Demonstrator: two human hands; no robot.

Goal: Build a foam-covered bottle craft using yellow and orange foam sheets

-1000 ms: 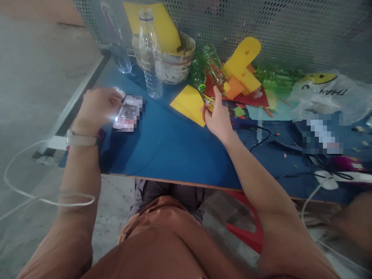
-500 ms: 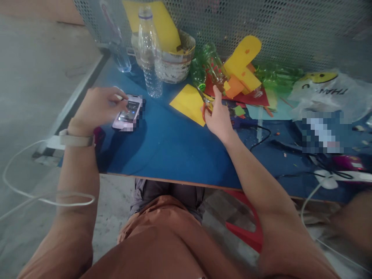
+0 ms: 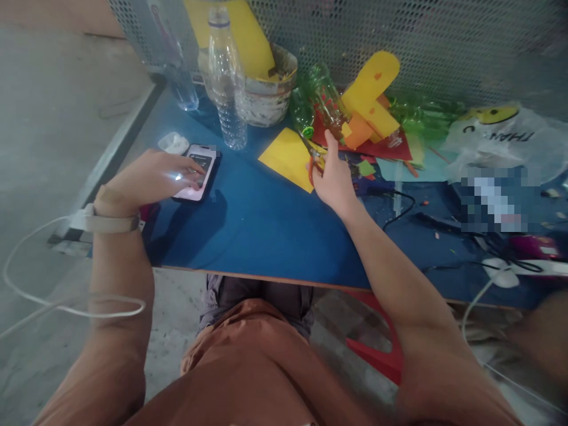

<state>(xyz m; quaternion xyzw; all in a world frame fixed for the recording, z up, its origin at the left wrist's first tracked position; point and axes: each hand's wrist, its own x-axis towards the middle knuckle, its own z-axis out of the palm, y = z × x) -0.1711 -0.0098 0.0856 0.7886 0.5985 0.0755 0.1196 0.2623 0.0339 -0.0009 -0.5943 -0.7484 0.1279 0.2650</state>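
My left hand hovers over or touches the lower left part of a phone that lies face up with its screen lit. Its fingers are spread and hold nothing. Just behind that hand sits a white earbud case. My right hand is closed on scissors with orange handles, index finger stretched along them. Under the scissors' blades lies a yellow paper sheet. Beyond the right hand is a yellow paper cutout with orange pieces.
Clear bottles and a worn basket stand at the back left. Green bottles, red paper, a plastic bag, cables and a white power strip are on the right. Another person's arm shows at lower right.
My left hand has lowered and its fingers have spread over the phone's lower part, uncovering the earbud case. My right hand has stayed in place with the scissors.
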